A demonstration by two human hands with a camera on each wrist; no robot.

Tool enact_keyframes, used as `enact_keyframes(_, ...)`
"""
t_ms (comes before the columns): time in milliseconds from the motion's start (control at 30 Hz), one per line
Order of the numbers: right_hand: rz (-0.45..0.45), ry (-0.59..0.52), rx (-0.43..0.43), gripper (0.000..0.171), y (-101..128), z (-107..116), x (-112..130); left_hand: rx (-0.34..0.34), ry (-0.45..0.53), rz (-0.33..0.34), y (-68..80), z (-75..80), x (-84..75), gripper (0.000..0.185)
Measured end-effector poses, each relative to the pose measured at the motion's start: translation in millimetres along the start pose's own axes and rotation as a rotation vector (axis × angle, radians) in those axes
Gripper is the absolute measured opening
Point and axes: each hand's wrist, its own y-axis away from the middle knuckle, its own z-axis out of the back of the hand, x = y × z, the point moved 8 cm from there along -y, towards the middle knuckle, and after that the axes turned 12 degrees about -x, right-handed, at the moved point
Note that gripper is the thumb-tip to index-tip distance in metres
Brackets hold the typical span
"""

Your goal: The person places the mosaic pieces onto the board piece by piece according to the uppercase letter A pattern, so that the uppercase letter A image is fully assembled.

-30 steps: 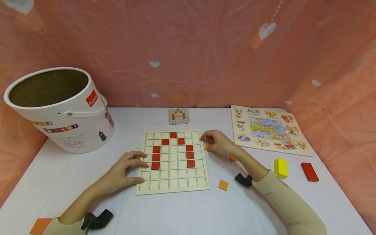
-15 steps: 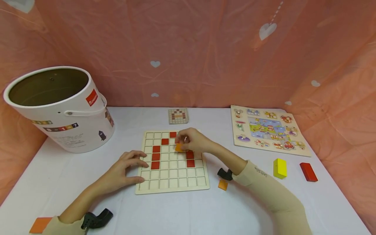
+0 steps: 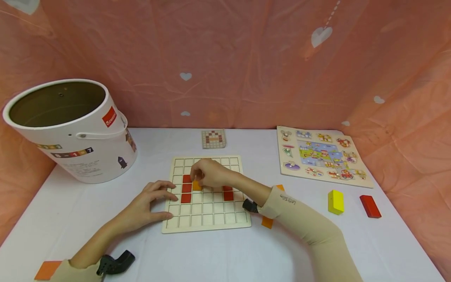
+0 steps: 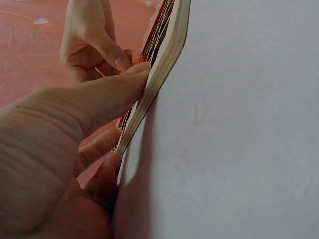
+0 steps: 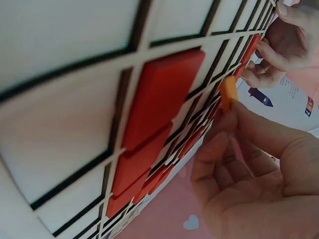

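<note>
Two bare hands work over one pale wooden grid board (image 3: pixel 208 219) lying flat on the white table (image 3: pixel 225 254). The right hand (image 3: pixel 208 174) pinches one small orange square tile (image 3: pixel 197 186) between thumb and fingertips, holding it over the board's upper middle cells, just right of the left column of red tiles (image 3: pixel 186 188). Five red square tiles show on the board in the head view: three in that left column and two beside the right wrist; the hand covers any others. The left hand (image 3: pixel 149 203) rests on the board's left edge, thumb against the rim and fingers spread straight on top. Three loose orange tiles lie on the table: two (image 3: pixel 267 222) by the right sleeve, one (image 3: pixel 47 270) at the near left. One yellow block (image 3: pixel 336 201), one red block (image 3: pixel 370 206), one white bucket (image 3: pixel 75 133), one picture puzzle board (image 3: pixel 322 154) and one small pattern card (image 3: pixel 213 139) stand around.
</note>
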Motion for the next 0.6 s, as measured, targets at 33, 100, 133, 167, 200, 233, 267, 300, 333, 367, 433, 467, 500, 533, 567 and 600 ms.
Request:
enact_keyframes(33, -0.005, 0.015, -0.005, 0.015, 0.1, -0.4, -0.4, -0.001, -0.001, -0.001, 0.0, 0.0, 0.0, 0.033)
enact_keyframes(100, -0.012, 0.051, -0.016, 0.013, 0.6, -1.4, -1.5, -0.002, -0.004, -0.004, 0.2, 0.0, 0.1, 0.033)
enact_keyframes(133, -0.014, 0.068, -0.021, 0.012, 1.0, -1.9, -2.0, -0.003, -0.005, -0.005, 0.2, 0.2, 0.3, 0.033)
enact_keyframes(167, -0.015, 0.087, -0.027, 0.012, 2.0, -1.8, -2.3, -0.005, -0.008, -0.008, 0.3, 0.3, 0.3, 0.033)
enact_keyframes(200, -0.016, 0.108, -0.035, 0.012, 3.2, -1.2, -2.6, -0.006, -0.011, -0.009, 0.4, 0.4, 0.5, 0.033)
enact_keyframes(233, -0.021, 0.131, -0.046, 0.012, 5.0, 0.1, -3.6, -0.008, -0.015, -0.011, 0.5, 0.5, 0.7, 0.033)
enact_keyframes(267, -0.029, 0.145, -0.060, 0.013, 7.5, 2.6, -4.8, -0.008, -0.017, -0.012, 0.4, 0.4, 1.1, 0.033)
enact_keyframes(300, -0.036, 0.155, -0.077, 0.013, 10.8, 6.4, -5.7, -0.010, -0.017, -0.012, 0.3, 0.4, 1.5, 0.033)
enact_keyframes(333, -0.042, 0.158, -0.096, 0.014, 15.0, 11.2, -7.1, -0.010, -0.019, -0.012, 0.6, 0.5, 1.4, 0.033)
enact_keyframes(367, -0.045, 0.157, -0.117, 0.016, 20.1, 16.7, -9.0, -0.009, -0.018, -0.011, 0.6, 0.3, 1.6, 0.033)
enact_keyframes(433, -0.049, 0.123, -0.158, 0.017, 32.8, 29.8, -14.7, -0.006, -0.018, -0.006, 0.6, 0.0, 2.0, 0.033)
enact_keyframes(467, -0.049, 0.089, -0.180, 0.017, 40.2, 37.1, -19.1, -0.004, -0.018, -0.003, 0.7, -0.2, 2.2, 0.033)
enact_keyframes(500, -0.051, 0.047, -0.202, 0.018, 48.4, 44.6, -24.4, -0.002, -0.018, 0.000, 0.6, -0.3, 2.3, 0.033)
enact_keyframes(533, -0.057, 0.006, -0.221, 0.019, 57.2, 52.0, -30.6, 0.000, -0.018, 0.001, 0.4, -0.2, 2.3, 0.033)
enact_keyframes(567, -0.058, -0.035, -0.242, 0.020, 66.2, 58.8, -37.9, 0.002, -0.018, 0.002, -0.1, -0.2, 2.4, 0.033)
enact_keyframes(600, -0.064, -0.076, -0.259, 0.021, 75.4, 65.4, -45.6, 0.004, -0.018, 0.002, -0.5, 0.0, 2.3, 0.033)
